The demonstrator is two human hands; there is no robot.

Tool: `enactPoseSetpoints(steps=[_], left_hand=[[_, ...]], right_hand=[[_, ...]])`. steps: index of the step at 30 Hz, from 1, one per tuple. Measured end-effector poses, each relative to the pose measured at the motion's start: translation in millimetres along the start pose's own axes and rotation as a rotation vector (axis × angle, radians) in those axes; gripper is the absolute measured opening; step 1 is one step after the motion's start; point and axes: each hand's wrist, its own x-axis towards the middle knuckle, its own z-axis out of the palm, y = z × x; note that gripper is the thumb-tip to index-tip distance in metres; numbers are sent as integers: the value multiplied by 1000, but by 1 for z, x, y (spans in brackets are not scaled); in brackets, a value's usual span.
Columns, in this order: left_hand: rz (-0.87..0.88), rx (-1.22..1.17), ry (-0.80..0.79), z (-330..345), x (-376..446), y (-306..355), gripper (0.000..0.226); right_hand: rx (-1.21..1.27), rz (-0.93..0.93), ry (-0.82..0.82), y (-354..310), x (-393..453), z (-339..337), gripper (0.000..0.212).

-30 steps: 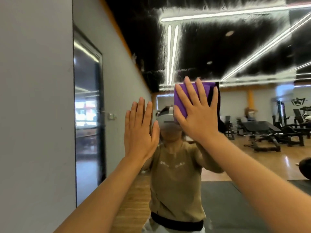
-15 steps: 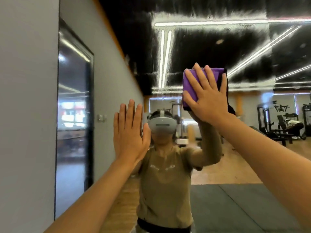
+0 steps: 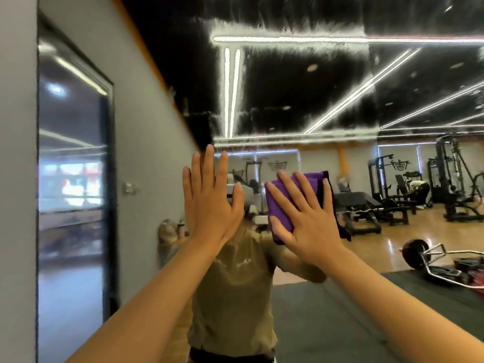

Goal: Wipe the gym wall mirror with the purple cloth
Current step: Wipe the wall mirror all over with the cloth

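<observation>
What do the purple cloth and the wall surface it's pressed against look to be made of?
Purple cloth: soft matte fabric, possibly microfibre; it is folded into a thick pad with rounded edges under the flat right hand.

Mirror: glossy reflective glass; it shows the gym, ceiling lights and the person. Hazy whitish streaks around the reflected lights suggest film or residue on it.

Two hands [image 3: 209, 205] [image 3: 303, 218], one purple cloth [image 3: 281, 205], one mirror [image 3: 288, 87]

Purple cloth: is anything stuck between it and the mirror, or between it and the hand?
Nothing visible. The right hand lies flat with spread fingers on the purple cloth, pressing it against the mirror. The left hand is flat beside it, not in the cloth's way.
</observation>
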Motion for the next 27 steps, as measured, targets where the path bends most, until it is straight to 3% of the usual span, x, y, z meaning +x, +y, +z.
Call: enactPoseSetpoints(steps=[4,7,16,24,27], left_hand=[[6,36,16,5,0,0,69],[4,53,44,5,0,2,69],[-3,86,75,9,1,4,69],[4,114,98,12,1,4,71],[5,111,93,12,1,3,71]], right_hand=[[29,181,29,41,100,-24,66],[34,223,28,46,120,-27,67],[2,100,40,29,-41,4,64],[15,192,-27,92,90,-35,69],[15,227,-4,97,102,-36,70]])
